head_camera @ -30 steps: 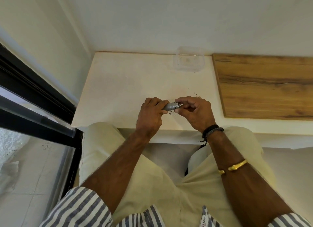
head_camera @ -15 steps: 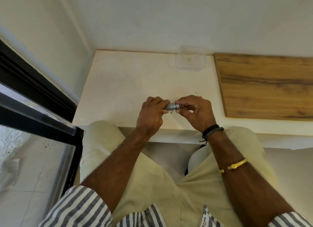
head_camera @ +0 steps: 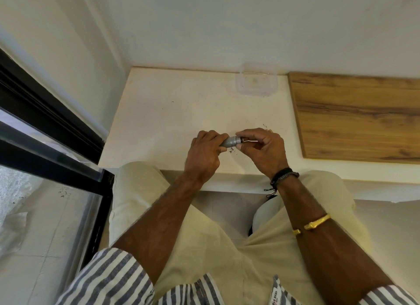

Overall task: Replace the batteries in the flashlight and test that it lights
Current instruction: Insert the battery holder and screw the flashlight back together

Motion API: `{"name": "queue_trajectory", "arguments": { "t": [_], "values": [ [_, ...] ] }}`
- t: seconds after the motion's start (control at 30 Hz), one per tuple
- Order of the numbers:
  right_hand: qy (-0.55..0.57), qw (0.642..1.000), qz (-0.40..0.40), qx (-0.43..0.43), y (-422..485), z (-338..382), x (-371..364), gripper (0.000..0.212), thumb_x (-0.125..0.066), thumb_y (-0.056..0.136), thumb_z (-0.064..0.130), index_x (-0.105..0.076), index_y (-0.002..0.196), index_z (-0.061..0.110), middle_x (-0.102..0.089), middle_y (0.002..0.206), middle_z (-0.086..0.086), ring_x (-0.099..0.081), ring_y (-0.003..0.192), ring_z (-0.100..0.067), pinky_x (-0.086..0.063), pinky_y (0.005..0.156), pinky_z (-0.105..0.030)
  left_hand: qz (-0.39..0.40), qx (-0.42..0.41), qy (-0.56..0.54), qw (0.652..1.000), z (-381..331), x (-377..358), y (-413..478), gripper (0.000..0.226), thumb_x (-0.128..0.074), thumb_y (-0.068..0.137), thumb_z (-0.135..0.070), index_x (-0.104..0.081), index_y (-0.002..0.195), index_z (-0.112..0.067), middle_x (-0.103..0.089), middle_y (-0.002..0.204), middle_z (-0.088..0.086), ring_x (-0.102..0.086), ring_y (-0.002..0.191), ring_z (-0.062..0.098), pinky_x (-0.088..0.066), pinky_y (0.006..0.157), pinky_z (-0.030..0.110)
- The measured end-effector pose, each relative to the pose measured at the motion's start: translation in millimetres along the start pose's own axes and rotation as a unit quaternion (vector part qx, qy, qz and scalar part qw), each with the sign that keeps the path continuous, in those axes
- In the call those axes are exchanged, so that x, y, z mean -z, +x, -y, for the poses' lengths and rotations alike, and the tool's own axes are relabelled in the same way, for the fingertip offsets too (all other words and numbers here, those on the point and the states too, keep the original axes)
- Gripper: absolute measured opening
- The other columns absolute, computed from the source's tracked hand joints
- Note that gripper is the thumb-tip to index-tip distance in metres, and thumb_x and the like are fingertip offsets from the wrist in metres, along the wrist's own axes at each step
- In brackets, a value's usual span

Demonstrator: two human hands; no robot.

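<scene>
Flashlight: a small silver flashlight point(head_camera: 230, 141) lies sideways, held between both hands above the near middle of the white table point(head_camera: 168, 113). Only its ribbed right part shows; the left part is hidden inside the left fist.
Left hand: the left hand point(head_camera: 203, 155) is curled into a tight fist around the flashlight's left part, knuckles up, wrist over the table's near edge.
Right hand: the right hand point(head_camera: 264, 151) has bent fingers, and its thumb and fingertips point(head_camera: 246, 134) pinch the flashlight's right end. A dark bit shows at that end, but I cannot tell whether it is a cap or an opening.
Batteries: I cannot tell whether any are in the flashlight.
Specks: a few small dark specks point(head_camera: 233, 151) lie on the table just below the flashlight, and a few more sit just beyond the right hand.
Plastic box: a clear plastic box point(head_camera: 256, 83) stands at the table's far edge against the wall point(head_camera: 227, 27), well apart from the hands.
Wooden board: a brown wooden board point(head_camera: 354, 116) lies flat to the right of the white surface, its left edge near the right hand.
Wrist: a black band point(head_camera: 284, 177) sits on the right wrist, and a gold bangle point(head_camera: 314, 222) is further up that forearm.
Clothing: pale trousers point(head_camera: 204, 247) and striped sleeves point(head_camera: 109, 279) fill the near part.
Left side: a black window frame point(head_camera: 41, 116) runs along the left, beside the table's left end.
</scene>
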State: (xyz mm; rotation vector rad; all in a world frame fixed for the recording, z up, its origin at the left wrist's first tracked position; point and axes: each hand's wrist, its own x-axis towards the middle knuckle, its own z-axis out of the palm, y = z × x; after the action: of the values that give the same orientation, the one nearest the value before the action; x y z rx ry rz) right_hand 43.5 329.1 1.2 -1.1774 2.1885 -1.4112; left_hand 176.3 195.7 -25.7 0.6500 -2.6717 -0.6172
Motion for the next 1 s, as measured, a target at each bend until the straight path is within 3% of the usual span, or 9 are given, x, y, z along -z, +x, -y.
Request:
{"name": "queue_trajectory", "arguments": {
  "t": [0.17, 0.33, 0.53, 0.67, 0.73, 0.8, 0.9, 1.0],
  "values": [
    [-0.016, 1.000, -0.002, -0.003, -0.6, -0.2, 0.2, 0.029, -0.082, 0.081, 0.006, -0.078, 0.109, 0.012, -0.075, 0.101, 0.002, -0.069, 0.090, 0.004, -0.055, 0.085, -0.013, 0.002, -0.001, -0.003, 1.000, 1.1, 1.3, -0.9, 0.034, -0.061, 0.093, -0.005, -0.062, 0.126, -0.013, -0.065, 0.111, 0.007, -0.050, 0.101, 0.026, -0.035, 0.082, 0.030],
    [-0.026, 1.000, -0.007, 0.000, -1.8, 0.6, -3.0, 0.026, -0.079, 0.085, 0.008, -0.076, 0.111, 0.010, -0.073, 0.092, 0.006, -0.067, 0.077, 0.012, -0.043, 0.076, 0.002, -0.007, -0.004, 0.004, 1.000, 2.5, 2.4, -0.9, 0.034, -0.064, 0.090, -0.005, -0.064, 0.123, -0.014, -0.067, 0.110, 0.007, -0.052, 0.100, 0.026, -0.042, 0.082, 0.035],
    [-0.039, 0.999, 0.018, 0.011, -0.1, -0.6, 0.7, 0.024, -0.079, 0.085, 0.006, -0.077, 0.109, 0.011, -0.075, 0.097, 0.000, -0.066, 0.083, 0.007, -0.045, 0.078, -0.001, -0.006, -0.006, -0.006, 1.000, 3.4, 1.2, -1.4, 0.033, -0.065, 0.090, -0.004, -0.064, 0.122, -0.014, -0.067, 0.107, 0.006, -0.051, 0.097, 0.025, -0.046, 0.079, 0.037],
    [-0.020, 0.999, 0.011, -0.024, -0.9, 0.0, -2.3, 0.016, -0.076, 0.090, 0.020, -0.075, 0.101, 0.009, -0.072, 0.075, 0.007, -0.067, 0.065, 0.009, -0.045, 0.067, 0.001, -0.006, -0.017, -0.007, 1.000, 2.9, 1.7, -1.6, 0.032, -0.065, 0.090, -0.005, -0.065, 0.120, -0.015, -0.067, 0.107, 0.006, -0.052, 0.097, 0.024, -0.047, 0.080, 0.038],
    [-0.019, 0.998, 0.013, -0.060, -1.2, 2.2, -4.2, 0.025, -0.070, 0.093, 0.038, -0.072, 0.091, 0.012, -0.070, 0.066, 0.010, -0.067, 0.054, 0.003, -0.049, 0.058, -0.004, -0.007, -0.027, -0.004, 1.000, 1.6, 2.4, -2.0, 0.033, -0.066, 0.088, -0.004, -0.065, 0.120, -0.014, -0.068, 0.109, 0.006, -0.052, 0.099, 0.025, -0.047, 0.082, 0.039],
    [-0.059, 0.994, 0.017, -0.091, -0.9, 3.8, -4.8, 0.044, -0.059, 0.094, 0.056, -0.067, 0.079, 0.015, -0.067, 0.058, 0.007, -0.064, 0.046, -0.003, -0.056, 0.052, -0.018, -0.011, -0.039, -0.003, 0.999, 0.6, 2.6, -2.3, 0.033, -0.065, 0.088, -0.004, -0.065, 0.120, -0.013, -0.068, 0.110, 0.007, -0.053, 0.100, 0.026, -0.046, 0.082, 0.039],
    [-0.139, 0.984, 0.019, -0.109, -0.4, 4.2, -4.8, 0.060, -0.042, 0.096, 0.065, -0.065, 0.067, 0.018, -0.065, 0.053, 0.000, -0.064, 0.046, -0.015, -0.061, 0.067, -0.038, -0.008, -0.052, 0.001, 0.999, -1.1, 2.1, -2.7, 0.030, -0.063, 0.091, -0.007, -0.065, 0.120, -0.013, -0.068, 0.110, 0.008, -0.053, 0.100, 0.027, -0.045, 0.082, 0.039],
    [-0.100, 0.986, 0.017, -0.132, -2.9, 5.6, -4.8, 0.055, -0.038, 0.099, 0.064, -0.066, 0.075, 0.024, -0.070, 0.065, 0.001, -0.067, 0.049, -0.013, -0.059, 0.062, -0.031, -0.007, -0.044, -0.007, 0.999, -3.0, -0.2, -2.5, 0.029, -0.062, 0.093, -0.009, -0.064, 0.122, -0.013, -0.067, 0.110, 0.007, -0.052, 0.099, 0.026, -0.045, 0.081, 0.038]
  ]
}}
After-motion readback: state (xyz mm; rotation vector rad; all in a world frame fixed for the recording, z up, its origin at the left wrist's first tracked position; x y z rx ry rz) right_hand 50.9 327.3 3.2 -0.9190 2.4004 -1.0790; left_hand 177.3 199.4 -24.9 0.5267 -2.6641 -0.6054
